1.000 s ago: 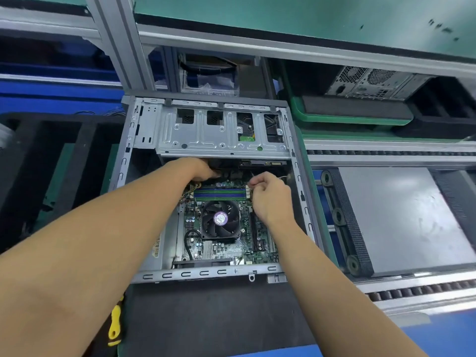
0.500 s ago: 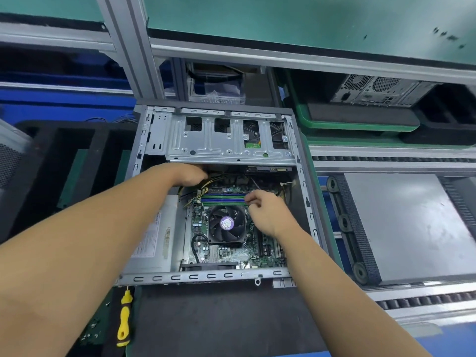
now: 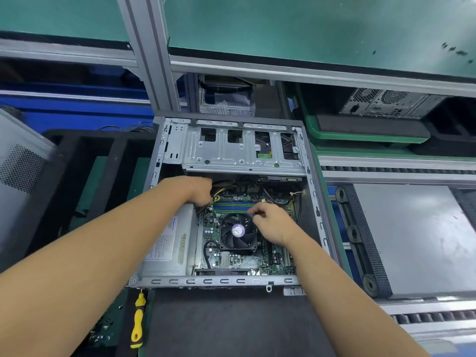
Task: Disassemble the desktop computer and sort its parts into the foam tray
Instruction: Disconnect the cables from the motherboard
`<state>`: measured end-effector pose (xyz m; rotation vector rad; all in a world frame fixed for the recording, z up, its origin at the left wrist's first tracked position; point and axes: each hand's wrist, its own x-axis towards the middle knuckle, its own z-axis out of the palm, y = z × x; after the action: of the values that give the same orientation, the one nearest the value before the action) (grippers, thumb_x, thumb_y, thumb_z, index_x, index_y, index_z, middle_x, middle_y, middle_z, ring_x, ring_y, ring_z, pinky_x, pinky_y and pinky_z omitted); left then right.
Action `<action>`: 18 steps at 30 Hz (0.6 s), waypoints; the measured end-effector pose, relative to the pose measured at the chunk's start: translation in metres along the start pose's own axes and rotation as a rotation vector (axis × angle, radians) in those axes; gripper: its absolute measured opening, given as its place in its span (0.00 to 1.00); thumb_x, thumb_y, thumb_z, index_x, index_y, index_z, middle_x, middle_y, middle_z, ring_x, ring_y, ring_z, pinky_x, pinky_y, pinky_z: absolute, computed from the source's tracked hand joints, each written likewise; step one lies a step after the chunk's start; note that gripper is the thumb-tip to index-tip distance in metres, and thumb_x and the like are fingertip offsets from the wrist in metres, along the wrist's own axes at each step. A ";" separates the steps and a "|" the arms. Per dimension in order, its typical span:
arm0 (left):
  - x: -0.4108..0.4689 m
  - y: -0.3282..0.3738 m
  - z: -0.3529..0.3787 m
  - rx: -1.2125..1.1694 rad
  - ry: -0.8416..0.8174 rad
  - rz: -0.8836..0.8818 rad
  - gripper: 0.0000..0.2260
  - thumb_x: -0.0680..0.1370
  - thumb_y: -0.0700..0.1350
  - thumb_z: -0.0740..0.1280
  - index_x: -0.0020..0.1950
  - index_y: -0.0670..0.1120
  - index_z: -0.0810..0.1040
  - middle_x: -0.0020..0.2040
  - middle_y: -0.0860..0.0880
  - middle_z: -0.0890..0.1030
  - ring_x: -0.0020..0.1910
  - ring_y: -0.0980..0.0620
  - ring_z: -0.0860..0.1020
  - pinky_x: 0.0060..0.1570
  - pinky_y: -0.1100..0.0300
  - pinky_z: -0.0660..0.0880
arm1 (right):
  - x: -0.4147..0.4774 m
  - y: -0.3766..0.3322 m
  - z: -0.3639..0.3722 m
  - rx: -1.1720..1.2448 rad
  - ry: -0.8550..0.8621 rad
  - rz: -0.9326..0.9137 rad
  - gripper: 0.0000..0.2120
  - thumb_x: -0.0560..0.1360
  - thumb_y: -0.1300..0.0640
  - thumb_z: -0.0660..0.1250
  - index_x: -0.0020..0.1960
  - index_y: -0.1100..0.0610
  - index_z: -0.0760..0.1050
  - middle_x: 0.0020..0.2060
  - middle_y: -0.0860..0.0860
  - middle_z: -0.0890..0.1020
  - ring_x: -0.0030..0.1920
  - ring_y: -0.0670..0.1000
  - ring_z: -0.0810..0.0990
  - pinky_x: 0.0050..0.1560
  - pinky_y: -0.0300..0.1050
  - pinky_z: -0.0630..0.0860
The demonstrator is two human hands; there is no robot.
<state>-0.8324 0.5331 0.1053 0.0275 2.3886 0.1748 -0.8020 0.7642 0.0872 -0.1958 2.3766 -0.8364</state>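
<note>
- A white label is showing on the grey power supply at the left side of the desktop computer. It is carrying a blue heading and rows of print, all too small to read.
- A round purple sticker is sitting on the hub of the black cooling fan; its writing is too fine to make out.
- The desktop computer is lying open on a dark mat in the middle of the tabletop, with its motherboard facing up and the metal drive cage at the far end.
- The left hand is reaching into the case just past the power supply, with its fingers bending down at the yellow and black cables. Whether it is gripping them cannot be told.
- The right hand is hovering over the motherboard, well apart from the left hand. Its curled fingertips are meeting at the far right corner of the fan, just beside the blue and green memory slots. Whether anything is pinched there cannot be told.
- The black foam tray is lying along the left side of the tabletop, beside the case and out past the left forearm.
- A yellow and black screwdriver is lying near the front edge, left of the mat.
</note>
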 end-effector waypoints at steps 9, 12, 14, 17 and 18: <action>0.005 0.001 0.002 0.038 0.047 0.015 0.24 0.82 0.39 0.60 0.78 0.44 0.62 0.74 0.42 0.69 0.69 0.43 0.71 0.65 0.54 0.71 | -0.004 -0.019 0.007 -0.045 0.090 -0.053 0.12 0.80 0.56 0.57 0.57 0.52 0.78 0.33 0.46 0.77 0.27 0.45 0.72 0.27 0.39 0.66; 0.010 0.000 0.001 0.135 0.061 -0.007 0.19 0.82 0.41 0.62 0.73 0.43 0.68 0.67 0.43 0.75 0.62 0.43 0.76 0.59 0.53 0.74 | -0.003 -0.018 0.009 -0.047 0.069 -0.068 0.11 0.80 0.56 0.58 0.57 0.50 0.77 0.35 0.47 0.78 0.26 0.46 0.71 0.26 0.39 0.67; 0.012 0.003 0.001 0.157 0.056 -0.028 0.19 0.82 0.42 0.63 0.73 0.42 0.68 0.68 0.42 0.75 0.63 0.43 0.75 0.59 0.53 0.73 | -0.002 -0.015 0.008 -0.035 0.062 -0.062 0.10 0.80 0.56 0.58 0.55 0.48 0.76 0.36 0.48 0.79 0.25 0.47 0.70 0.25 0.39 0.67; 0.015 0.008 0.004 0.161 0.092 -0.039 0.22 0.80 0.34 0.63 0.74 0.41 0.66 0.71 0.42 0.72 0.65 0.43 0.74 0.60 0.54 0.71 | 0.002 -0.010 0.008 -0.022 0.057 -0.056 0.09 0.80 0.56 0.58 0.52 0.47 0.76 0.33 0.48 0.78 0.23 0.45 0.68 0.23 0.38 0.65; 0.016 0.008 0.004 0.164 0.102 -0.045 0.23 0.79 0.32 0.63 0.74 0.41 0.65 0.71 0.42 0.72 0.65 0.43 0.74 0.61 0.54 0.71 | 0.004 -0.009 0.008 -0.018 0.056 -0.057 0.09 0.80 0.56 0.58 0.51 0.47 0.76 0.32 0.48 0.77 0.23 0.45 0.67 0.23 0.37 0.65</action>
<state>-0.8414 0.5427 0.0924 0.0426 2.4972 -0.0416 -0.8009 0.7515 0.0859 -0.2520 2.4413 -0.8580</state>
